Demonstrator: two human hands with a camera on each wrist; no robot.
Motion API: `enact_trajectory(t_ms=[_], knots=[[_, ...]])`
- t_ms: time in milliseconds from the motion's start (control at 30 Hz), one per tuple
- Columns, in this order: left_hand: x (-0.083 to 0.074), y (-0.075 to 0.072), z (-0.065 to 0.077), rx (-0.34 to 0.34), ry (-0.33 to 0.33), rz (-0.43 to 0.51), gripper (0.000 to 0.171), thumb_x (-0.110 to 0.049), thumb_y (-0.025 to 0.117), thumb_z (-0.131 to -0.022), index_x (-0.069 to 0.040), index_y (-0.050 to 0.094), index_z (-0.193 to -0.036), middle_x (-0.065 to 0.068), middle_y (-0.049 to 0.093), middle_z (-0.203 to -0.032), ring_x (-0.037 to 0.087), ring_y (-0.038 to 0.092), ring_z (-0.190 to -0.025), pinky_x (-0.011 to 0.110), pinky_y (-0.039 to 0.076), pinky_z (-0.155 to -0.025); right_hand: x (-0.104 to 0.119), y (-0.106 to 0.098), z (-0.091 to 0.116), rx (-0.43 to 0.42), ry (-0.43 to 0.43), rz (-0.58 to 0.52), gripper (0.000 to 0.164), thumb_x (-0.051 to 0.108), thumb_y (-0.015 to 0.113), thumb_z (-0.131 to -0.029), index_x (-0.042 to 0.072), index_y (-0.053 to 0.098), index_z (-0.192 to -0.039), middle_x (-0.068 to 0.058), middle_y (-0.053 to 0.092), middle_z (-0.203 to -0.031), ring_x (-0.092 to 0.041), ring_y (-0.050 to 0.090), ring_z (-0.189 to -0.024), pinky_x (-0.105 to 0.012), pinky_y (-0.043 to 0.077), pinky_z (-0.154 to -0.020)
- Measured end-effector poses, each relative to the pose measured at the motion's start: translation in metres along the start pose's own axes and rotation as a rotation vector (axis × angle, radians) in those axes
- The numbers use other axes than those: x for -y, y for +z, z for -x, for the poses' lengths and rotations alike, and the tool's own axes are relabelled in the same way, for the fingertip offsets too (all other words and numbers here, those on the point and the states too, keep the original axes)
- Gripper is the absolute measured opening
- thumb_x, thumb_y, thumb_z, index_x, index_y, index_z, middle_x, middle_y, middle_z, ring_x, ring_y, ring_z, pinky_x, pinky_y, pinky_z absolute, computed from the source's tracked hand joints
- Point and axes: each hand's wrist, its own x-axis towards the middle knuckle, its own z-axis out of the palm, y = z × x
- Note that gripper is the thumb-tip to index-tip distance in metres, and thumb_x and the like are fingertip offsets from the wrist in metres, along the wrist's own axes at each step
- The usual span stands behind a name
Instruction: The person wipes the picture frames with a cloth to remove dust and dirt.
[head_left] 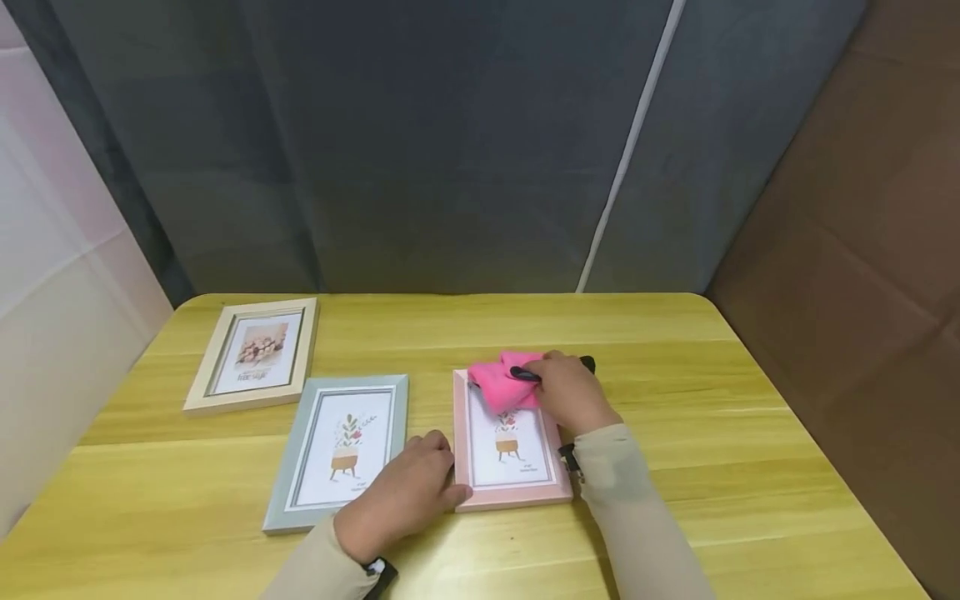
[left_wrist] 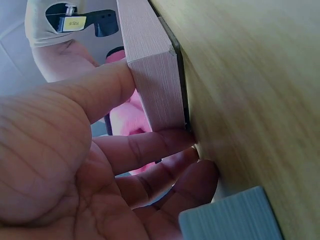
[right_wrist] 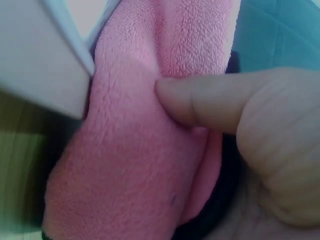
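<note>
A pink picture frame lies flat on the wooden table, showing a print of a potted plant. My left hand holds its near left corner, and in the left wrist view the thumb touches the top edge while a finger lies along the side. At the far right of that frame, my right hand grips a bright pink fluffy cloth against the glass. The right wrist view shows the thumb pressing into the cloth. Black straps show around the right hand.
A light blue picture frame lies just left of my left hand, partly behind it. Farther back on the left is a cream picture frame, close to the blue one's corner. A dark grey curtain hangs behind the table.
</note>
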Motion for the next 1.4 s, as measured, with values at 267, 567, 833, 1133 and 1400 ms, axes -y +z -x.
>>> enact_trajectory(t_ms=[267,567,833,1133,1400], knots=[[-0.001,-0.001,0.0,0.002,-0.016,0.006,0.031,-0.028,0.08,-0.083,-0.001,0.066,-0.078,0.009,0.057,-0.099,0.025,0.049,-0.083,0.042,0.048,-0.072,0.019,0.017,-0.001,-0.034,-0.159,0.098,0.037,0.006,0.067,-0.093,0.017,0.069,-0.129,-0.009,0.065,-0.125,-0.032,0.063,-0.109,-0.045,0.049,-0.096],[0.0,0.0,-0.001,-0.017,0.006,0.004,0.029,-0.026,0.08,-0.082,0.0,0.068,-0.08,0.009,0.057,-0.102,0.026,0.049,-0.083,0.042,0.048,-0.073,0.042,0.019,0.009,0.024,-0.241,0.065,0.038,0.011,0.067,-0.094,0.016,0.066,-0.132,-0.006,0.066,-0.124,-0.025,0.062,-0.114,-0.042,0.047,-0.101],[-0.001,0.0,-0.001,-0.004,-0.021,0.023,0.028,-0.026,0.08,-0.083,-0.003,0.066,-0.077,0.006,0.056,-0.097,0.023,0.048,-0.082,0.041,0.048,-0.071,0.013,0.001,0.006,0.014,-0.082,0.096,0.035,0.005,0.065,-0.092,0.015,0.071,-0.125,-0.012,0.065,-0.123,-0.035,0.059,-0.111,-0.05,0.047,-0.098],[-0.001,-0.001,-0.001,0.002,-0.026,0.028,0.029,-0.027,0.08,-0.084,-0.002,0.067,-0.078,0.006,0.056,-0.096,0.023,0.048,-0.082,0.041,0.048,-0.072,0.016,0.01,0.002,-0.012,-0.145,0.119,0.034,0.008,0.066,-0.094,0.016,0.07,-0.127,-0.008,0.069,-0.116,-0.027,0.065,-0.106,-0.044,0.05,-0.094],[-0.001,0.0,-0.001,0.001,-0.028,0.014,0.03,-0.028,0.08,-0.083,0.0,0.069,-0.082,0.008,0.056,-0.097,0.025,0.049,-0.083,0.042,0.048,-0.074,0.037,0.017,0.008,-0.019,-0.247,0.122,0.032,0.008,0.067,-0.092,0.014,0.071,-0.123,-0.006,0.071,-0.104,-0.023,0.067,-0.093,-0.04,0.055,-0.082]])
